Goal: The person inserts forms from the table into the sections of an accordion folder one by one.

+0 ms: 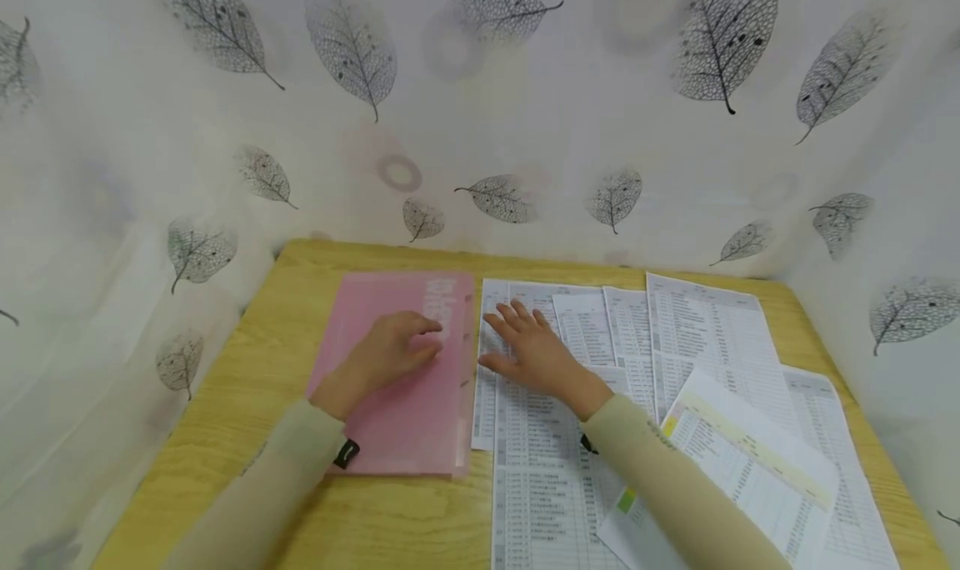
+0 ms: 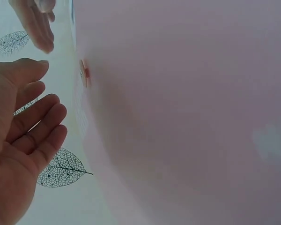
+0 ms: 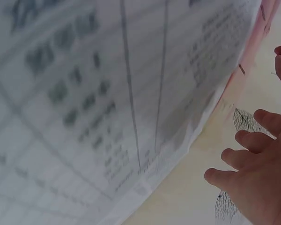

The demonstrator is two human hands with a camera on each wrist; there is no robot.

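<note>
While both hands reach over the table (image 1: 225, 420), taken as a clock with twelve at the leaf-printed cloth (image 1: 487, 120), the pink folder (image 1: 420, 412) lies between nine and ten, its cover smooth, milky plastic with pale lettering at its one o'clock corner. Over it the left hand (image 1: 384, 355) points toward two o'clock, thumb and fingers loosely bent and parted, pinching nothing; whether it touches the cover I cannot tell. Such slick plastic, I'd judge, calls for a light, flat palm, lest it skate on the yellowish wood grain. Just across a narrow gap, the right hand (image 1: 534, 349) points toward ten o'clock, fingers fanned and gripping nothing, over printed sheets (image 1: 547, 478). Thin, matte and rectangular, gridded with small text, they overlap from twelve round past five; gathering them by their edges would likely spare the corners. Between three and four o'clock, a yellow-banded sheet (image 1: 750, 470) lies askew on top, and lifting it by one corner should avoid dragging those beneath.
</note>
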